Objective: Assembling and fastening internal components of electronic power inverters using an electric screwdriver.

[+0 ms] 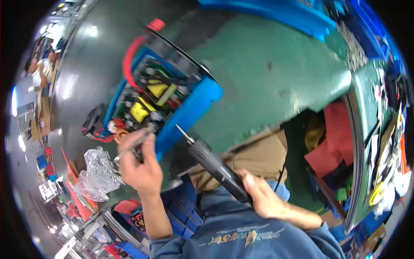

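Observation:
My right hand (264,195) is wrapped round the rear of a black electric screwdriver (217,166). Its bare bit points up and left, towards a blue open housing (189,110). At the housing's near left end, my left hand (142,166) pinches a thin, greyish strip-like piece (133,146); blur hides its exact kind. Inside the housing sits a circuit board with yellow-wrapped transformers (140,111) and other parts. A thick red cable (128,64) arches over its far left side. The screwdriver tip is apart from the housing and from my left hand.
The housing stands on a green worktop (267,60). Clear plastic bags (99,172) lie left of my left hand. Black and red wires (92,125) hang beside the housing. Blue bins (280,15) stand at the far side; red material (334,138) fills a shelf on the right.

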`<state>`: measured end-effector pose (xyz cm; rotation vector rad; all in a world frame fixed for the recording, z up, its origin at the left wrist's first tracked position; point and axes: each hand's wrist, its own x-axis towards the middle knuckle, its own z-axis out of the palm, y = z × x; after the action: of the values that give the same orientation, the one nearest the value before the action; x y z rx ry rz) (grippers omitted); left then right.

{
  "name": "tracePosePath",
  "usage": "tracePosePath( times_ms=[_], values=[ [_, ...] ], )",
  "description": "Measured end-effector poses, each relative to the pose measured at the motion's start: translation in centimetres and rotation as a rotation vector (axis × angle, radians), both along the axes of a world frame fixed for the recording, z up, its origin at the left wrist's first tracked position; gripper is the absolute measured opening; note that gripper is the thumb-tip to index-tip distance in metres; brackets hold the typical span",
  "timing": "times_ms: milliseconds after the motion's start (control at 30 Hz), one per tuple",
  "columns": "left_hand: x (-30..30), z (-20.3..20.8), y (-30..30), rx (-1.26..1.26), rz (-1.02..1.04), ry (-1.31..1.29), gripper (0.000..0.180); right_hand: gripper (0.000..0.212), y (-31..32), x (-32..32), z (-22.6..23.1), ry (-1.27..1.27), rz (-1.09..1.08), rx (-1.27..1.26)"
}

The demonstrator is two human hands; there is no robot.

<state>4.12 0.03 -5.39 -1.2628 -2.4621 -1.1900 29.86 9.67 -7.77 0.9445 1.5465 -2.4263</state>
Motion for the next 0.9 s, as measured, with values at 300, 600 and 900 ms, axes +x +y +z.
tracePosePath(
  times_ms=[300,600,900],
  values=[
    [-0.3,1.0,0.6,0.031,-0.116,-0.060,0.023,0.059,-0.3,0.5,0.4,-0.082,0.045,0.204],
    [-1.5,1.1,0.2,0.014,-0.164,-0.144,0.024,0.073,1.4,0.2,1.3,-0.083,-0.020,-0.295],
    [-1.7,1.0,-0.2,0.018,-0.211,-0.091,0.033,0.081,1.7,0.3,1.2,-0.083,0.046,-0.434]
  ],
)
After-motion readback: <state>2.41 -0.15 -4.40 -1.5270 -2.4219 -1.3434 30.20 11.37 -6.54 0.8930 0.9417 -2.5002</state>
